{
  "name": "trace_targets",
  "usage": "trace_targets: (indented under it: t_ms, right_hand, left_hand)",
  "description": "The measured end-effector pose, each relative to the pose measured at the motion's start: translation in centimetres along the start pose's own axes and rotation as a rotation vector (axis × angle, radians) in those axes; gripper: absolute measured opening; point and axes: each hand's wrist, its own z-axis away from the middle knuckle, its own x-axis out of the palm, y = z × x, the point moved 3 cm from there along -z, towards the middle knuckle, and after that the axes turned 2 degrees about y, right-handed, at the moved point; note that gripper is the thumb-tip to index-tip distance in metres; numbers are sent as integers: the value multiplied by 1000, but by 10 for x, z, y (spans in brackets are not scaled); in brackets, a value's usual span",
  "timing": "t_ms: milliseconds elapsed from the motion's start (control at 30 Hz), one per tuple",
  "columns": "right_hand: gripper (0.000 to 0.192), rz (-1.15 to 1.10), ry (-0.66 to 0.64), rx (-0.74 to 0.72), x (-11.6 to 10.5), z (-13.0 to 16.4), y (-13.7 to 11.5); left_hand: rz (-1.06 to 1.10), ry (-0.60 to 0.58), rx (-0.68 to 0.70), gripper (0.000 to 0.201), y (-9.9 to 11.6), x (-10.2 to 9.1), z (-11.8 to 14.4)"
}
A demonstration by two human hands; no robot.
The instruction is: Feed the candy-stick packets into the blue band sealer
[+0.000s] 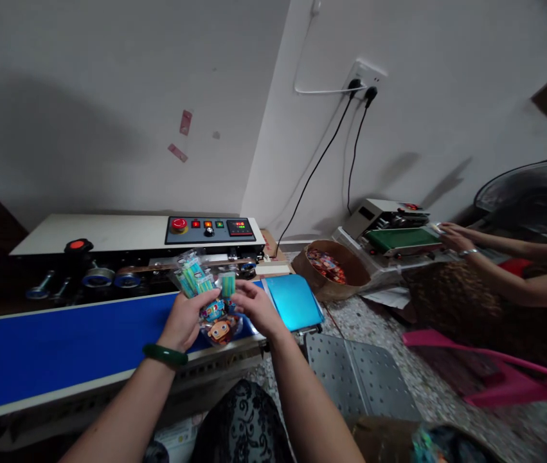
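My left hand [184, 321], with a green bangle at the wrist, is closed round a bunch of small clear packets [191, 273] with blue-green striped contents. Just below its fingers is a printed bag [222, 329] with a cartoon monkey face; whether the hand also grips this bag is unclear. My right hand [256, 307] has its fingers bent at a single small striped packet [228, 284], apparently pinching its edge. Both hands are above the front edge of a sealing machine's blue conveyor belt [85, 341].
The machine's control panel [213, 230] stands behind my hands, beside a shiny blue plate [293, 301]. To the right are a round carton [360, 276] of colourful packets and a second machine with a green belt [403, 238], where another person's hands [456, 238] work. A pink chair [490, 373] stands nearby.
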Motion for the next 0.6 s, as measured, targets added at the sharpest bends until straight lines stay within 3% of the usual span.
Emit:
trace_targets:
  t_ms: [100, 167, 367, 467, 600]
  right_hand:
    - [29, -46, 49, -56, 11, 8, 7]
    - [27, -69, 131, -68, 5, 9, 12]
    - [28, 55, 580, -5, -56, 3, 10]
    - [20, 160, 587, 101, -75, -8, 7]
    - [18, 216, 532, 108, -76, -27, 6]
  left_hand:
    - [-45, -2, -16, 40, -3, 3, 2]
    - [-93, -7, -37, 38, -5, 3, 2]
    - [-176, 38, -16, 36, -5, -8, -2]
    - [-211, 25, -9, 40, -3, -12, -3]
    - [-224, 2, 63, 47, -1, -10, -5]
